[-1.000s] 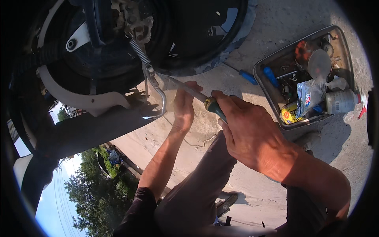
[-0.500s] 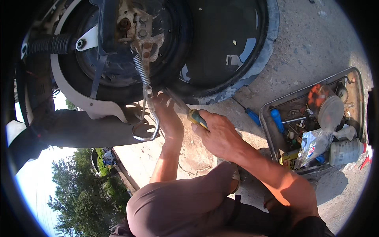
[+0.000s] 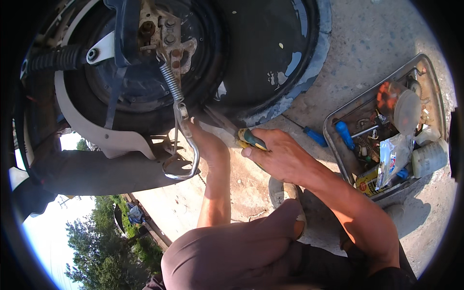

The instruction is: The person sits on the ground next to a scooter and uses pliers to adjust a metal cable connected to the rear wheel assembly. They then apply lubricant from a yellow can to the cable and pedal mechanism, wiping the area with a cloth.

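Observation:
My right hand [image 3: 275, 154] is closed on a green-and-yellow-handled tool [image 3: 251, 139], seemingly pliers, whose metal end points toward the rear wheel [image 3: 125, 89] of a two-wheeler. My left hand [image 3: 208, 142] is beside and partly behind the chrome kickstand [image 3: 193, 162], its fingers mostly hidden there. A coiled spring [image 3: 170, 82] runs from a rusty bracket [image 3: 176, 41] down to the stand's pivot. To the right of the wheel lies a round basin of dark water [image 3: 263, 48], with a blue-handled screwdriver [image 3: 314, 135] on the ground near it.
A metal tray [image 3: 338, 111] on the right holds tools, small parts, a lidded jar [image 3: 406, 111], plastic bags and bottles. The ground [image 3: 367, 34] is concrete. My bent knee [image 3: 227, 251] fills the lower middle. Greenery [image 3: 101, 241] shows at the lower left.
Since a second ago my right hand and tool have moved down in the picture, and my left fingers have gone behind the kickstand. The view has shifted, showing more of the basin and knee.

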Demonstrator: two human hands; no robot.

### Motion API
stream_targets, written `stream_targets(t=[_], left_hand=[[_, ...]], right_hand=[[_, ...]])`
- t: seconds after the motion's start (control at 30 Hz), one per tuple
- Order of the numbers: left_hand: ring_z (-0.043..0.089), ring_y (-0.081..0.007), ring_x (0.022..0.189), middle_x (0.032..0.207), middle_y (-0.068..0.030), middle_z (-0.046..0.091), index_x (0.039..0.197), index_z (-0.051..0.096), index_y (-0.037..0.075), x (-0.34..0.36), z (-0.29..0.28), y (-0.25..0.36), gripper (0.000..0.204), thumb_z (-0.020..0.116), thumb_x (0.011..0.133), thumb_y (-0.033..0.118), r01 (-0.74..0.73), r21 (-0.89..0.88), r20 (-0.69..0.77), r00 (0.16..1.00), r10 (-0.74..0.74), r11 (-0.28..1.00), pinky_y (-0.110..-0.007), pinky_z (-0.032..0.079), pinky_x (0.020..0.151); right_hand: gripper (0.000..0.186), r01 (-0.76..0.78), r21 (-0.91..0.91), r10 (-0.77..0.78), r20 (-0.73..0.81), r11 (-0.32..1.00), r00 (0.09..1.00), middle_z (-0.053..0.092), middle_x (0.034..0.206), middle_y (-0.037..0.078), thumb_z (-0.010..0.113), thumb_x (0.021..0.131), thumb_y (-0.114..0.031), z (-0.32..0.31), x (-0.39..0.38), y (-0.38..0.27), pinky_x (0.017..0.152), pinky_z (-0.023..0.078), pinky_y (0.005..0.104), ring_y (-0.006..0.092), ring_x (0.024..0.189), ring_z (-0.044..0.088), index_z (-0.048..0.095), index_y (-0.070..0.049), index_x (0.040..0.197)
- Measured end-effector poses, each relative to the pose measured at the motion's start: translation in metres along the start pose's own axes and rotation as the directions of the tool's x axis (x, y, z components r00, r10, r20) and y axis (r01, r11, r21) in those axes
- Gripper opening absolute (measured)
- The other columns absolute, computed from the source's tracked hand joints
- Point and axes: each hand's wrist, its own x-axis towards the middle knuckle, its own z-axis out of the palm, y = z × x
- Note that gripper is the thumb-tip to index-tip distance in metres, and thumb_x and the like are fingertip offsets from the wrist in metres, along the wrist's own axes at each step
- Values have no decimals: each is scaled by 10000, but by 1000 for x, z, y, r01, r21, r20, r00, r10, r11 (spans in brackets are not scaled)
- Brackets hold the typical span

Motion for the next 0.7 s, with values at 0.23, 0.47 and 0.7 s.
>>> stream_targets(t=[0.23, 0.47, 0.7], left_hand=[[462, -240, 1419, 1554, -122, 505, 1520, 440, 9, 5, -4, -7, 633, 350, 1135, 503, -4, 7, 136, 991, 3, 1000, -439, 308, 1186], [470, -246, 1410, 1532, -116, 520, 1516, 451, 28, 12, -20, -20, 610, 331, 1139, 492, -140, 144, 150, 982, 118, 980, -443, 319, 1180], [483, -237, 1387, 1496, -107, 537, 1482, 472, 34, 10, -20, -28, 574, 334, 1141, 474, -147, 152, 145, 981, 125, 977, -436, 331, 1173]], right_hand=[[356, 6, 11, -6, 4, 1000, 1000, 660, 863, 323, 623, 1009, -228, -2, 2, -1, 799, 501, 514, 477, 851, 667, 640, 102, 1142], [354, 18, 24, -18, 15, 1000, 1000, 647, 868, 331, 628, 1006, -223, -1, 2, -2, 810, 503, 517, 470, 839, 664, 640, 116, 1106], [351, 52, -12, -52, 4, 999, 999, 643, 868, 328, 632, 1004, -222, -5, 7, 5, 823, 498, 529, 479, 850, 654, 645, 110, 1116]])
